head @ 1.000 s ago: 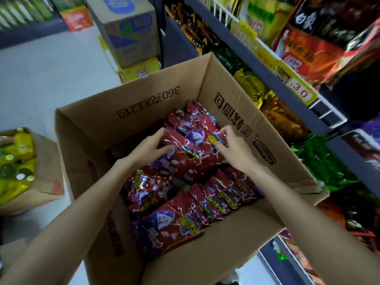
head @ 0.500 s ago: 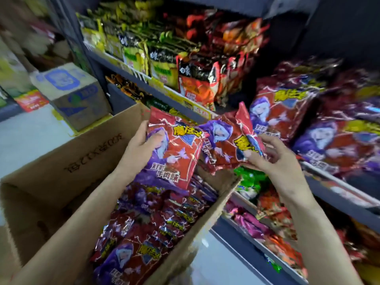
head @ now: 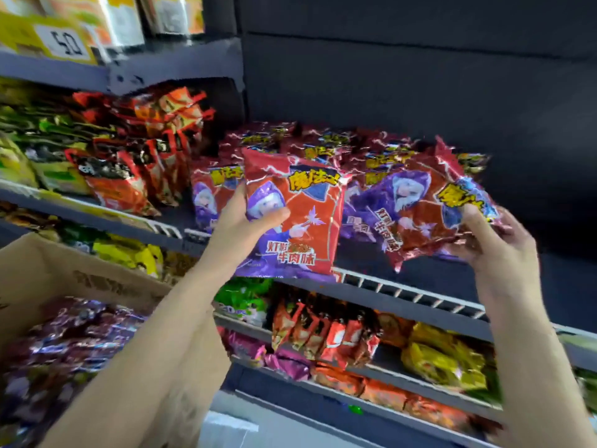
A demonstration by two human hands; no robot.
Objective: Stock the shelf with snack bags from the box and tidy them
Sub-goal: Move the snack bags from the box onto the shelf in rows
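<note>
My left hand (head: 240,226) grips an upright red and purple snack bag (head: 300,221) with a wizard picture, thumb across its front. My right hand (head: 494,240) grips a second bag of the same kind (head: 416,208), tilted on its side. Both bags are held up just in front of the middle shelf (head: 403,291), where several matching bags (head: 323,147) lie in a pile. The open cardboard box (head: 64,273) sits at the lower left with more of these bags (head: 64,347) inside.
Orange and black snack bags (head: 139,163) fill the shelf to the left of the pile. The shelf below holds red (head: 326,331), yellow (head: 445,360) and green packs. The right part of the middle shelf is dark and bare. A price tag (head: 64,43) hangs on the top shelf.
Both hands have lifted two bags out of the box and raised them to the middle shelf. The view has swung up from the box to the shelves.
</note>
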